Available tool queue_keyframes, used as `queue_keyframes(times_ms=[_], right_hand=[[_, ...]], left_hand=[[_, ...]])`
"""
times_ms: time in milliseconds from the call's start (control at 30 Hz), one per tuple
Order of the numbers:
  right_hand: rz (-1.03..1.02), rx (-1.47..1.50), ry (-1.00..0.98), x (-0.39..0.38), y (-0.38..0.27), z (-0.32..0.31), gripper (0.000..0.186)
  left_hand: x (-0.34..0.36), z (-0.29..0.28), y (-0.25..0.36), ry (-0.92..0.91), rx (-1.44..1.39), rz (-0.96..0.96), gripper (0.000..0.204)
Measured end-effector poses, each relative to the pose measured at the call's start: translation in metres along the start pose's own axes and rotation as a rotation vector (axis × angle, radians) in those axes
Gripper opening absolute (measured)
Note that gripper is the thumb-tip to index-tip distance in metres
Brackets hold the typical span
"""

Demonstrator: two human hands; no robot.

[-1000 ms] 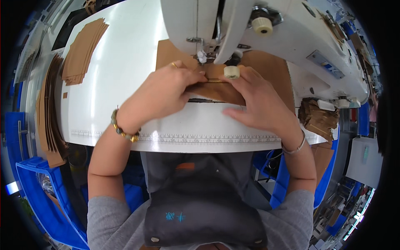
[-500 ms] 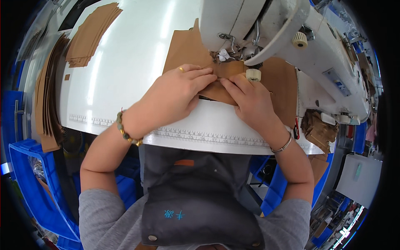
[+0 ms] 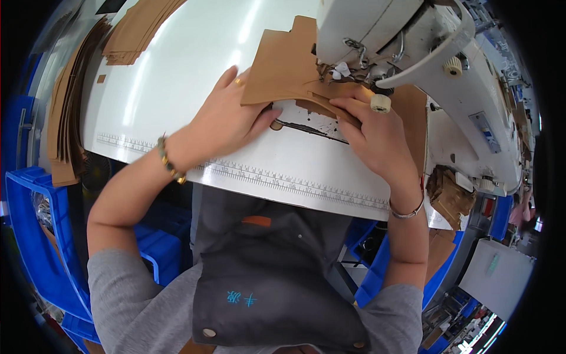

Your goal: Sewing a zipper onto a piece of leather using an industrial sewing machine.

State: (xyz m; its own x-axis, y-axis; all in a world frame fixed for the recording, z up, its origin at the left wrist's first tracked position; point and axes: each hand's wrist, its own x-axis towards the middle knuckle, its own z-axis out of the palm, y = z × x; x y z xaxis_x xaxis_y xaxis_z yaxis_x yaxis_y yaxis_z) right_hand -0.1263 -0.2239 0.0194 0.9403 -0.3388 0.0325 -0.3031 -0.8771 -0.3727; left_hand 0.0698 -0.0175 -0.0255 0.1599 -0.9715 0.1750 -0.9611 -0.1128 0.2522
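A brown sheet-like panel (image 3: 277, 65), perhaps fabric or leather, lies partly under the head of a white sewing machine (image 3: 377, 35). Its near edge is lifted and bowed off the table. My left hand (image 3: 221, 121) is at the panel's left corner, thumb stretched out and fingers apart; some fingers are hidden beneath the panel. Close to the needle area, my right hand (image 3: 374, 127) pinches the near edge between thumb and fingers. Below the raised edge, the machine's bed plate and a dark slot (image 3: 309, 128) are exposed.
Stacked brown pieces (image 3: 138, 32) lie at the far left, with more hanging over the table's left edge (image 3: 68, 112). A printed ruler (image 3: 265, 177) runs along the front. Brown scraps (image 3: 451, 192) sit at right. Blue bins (image 3: 41, 236) stand below.
My left hand has drawn away from the right one toward the panel's left corner, its fingers spreading. The near edge has risen, uncovering the bed plate. The whole view has shifted slightly.
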Motion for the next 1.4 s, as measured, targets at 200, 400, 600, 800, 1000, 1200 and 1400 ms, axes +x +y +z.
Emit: queue_keyframes(times_ms=[200, 400, 600, 800, 1000, 1200, 1400], right_hand=[[-0.004, 0.072, 0.008, -0.003, 0.007, 0.006, 0.034], [-0.073, 0.020, 0.109, -0.002, 0.009, 0.013, 0.032], [0.003, 0.036, 0.087, -0.002, -0.004, 0.009, 0.029], [0.007, 0.047, 0.055, -0.003, -0.013, 0.005, 0.029], [-0.129, -0.077, 0.083, -0.010, -0.017, 0.012, 0.039], [-0.241, -0.170, 0.078, -0.018, -0.012, 0.018, 0.068], [-0.211, -0.205, -0.064, -0.031, -0.001, 0.018, 0.089]], left_hand=[[0.089, 0.031, -0.052, 0.094, -0.226, 0.029, 0.035], [0.114, 0.041, -0.065, -0.030, -0.191, -0.029, 0.035], [0.129, 0.041, -0.066, -0.032, -0.140, -0.009, 0.036], [0.147, 0.042, -0.068, -0.029, -0.085, 0.010, 0.036], [0.139, 0.035, -0.073, 0.061, -0.081, -0.007, 0.036], [0.085, -0.009, -0.071, 0.607, -0.040, -0.229, 0.026], [0.019, -0.001, 0.006, 0.224, -0.123, 0.196, 0.039]])
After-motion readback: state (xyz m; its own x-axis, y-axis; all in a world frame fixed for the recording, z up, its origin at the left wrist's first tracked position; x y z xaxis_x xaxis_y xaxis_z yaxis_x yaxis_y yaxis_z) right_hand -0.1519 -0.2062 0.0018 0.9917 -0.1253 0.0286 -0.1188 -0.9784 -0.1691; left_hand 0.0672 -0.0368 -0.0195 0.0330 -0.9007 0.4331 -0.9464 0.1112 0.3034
